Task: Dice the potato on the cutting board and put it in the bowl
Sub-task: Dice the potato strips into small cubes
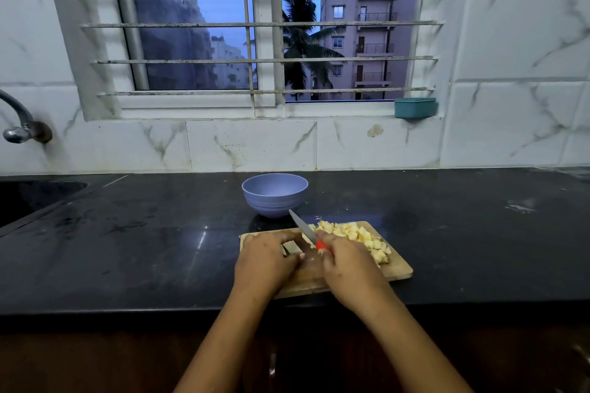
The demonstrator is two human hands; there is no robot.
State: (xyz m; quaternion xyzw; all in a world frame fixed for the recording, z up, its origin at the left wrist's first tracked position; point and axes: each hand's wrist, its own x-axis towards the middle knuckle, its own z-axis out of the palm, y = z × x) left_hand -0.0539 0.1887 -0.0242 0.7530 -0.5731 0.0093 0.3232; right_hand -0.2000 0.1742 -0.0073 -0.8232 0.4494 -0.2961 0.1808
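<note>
1. Left hand (266, 260): fingers curled down over a pale, uncut potato piece (291, 246), pinning it to the wood beneath the fingertips.

2. Right hand (348, 262): clenched round the red handle of a knife (303, 226). The blade slants up and away from the knuckles, and its edge is close beside the left fingertips.

3. Cutting board (396, 271): wooden, lying under both hands on the dark counter (143, 233).

4. Diced potato (357, 234): a heap of yellow cubes just beyond and to the right of the right hand, covering the board's far right part.

5. Bowl (274, 195): lavender, off the board, straight ahead of both hands and just past the knife tip. From where I stand, no potato shows inside it.

6. Progress, as I judge it: the dicing looks mostly done, with only the small piece under the left hand left to cut. The transfer has not begun, so every cube has yet to go from the board into the bowl.
</note>
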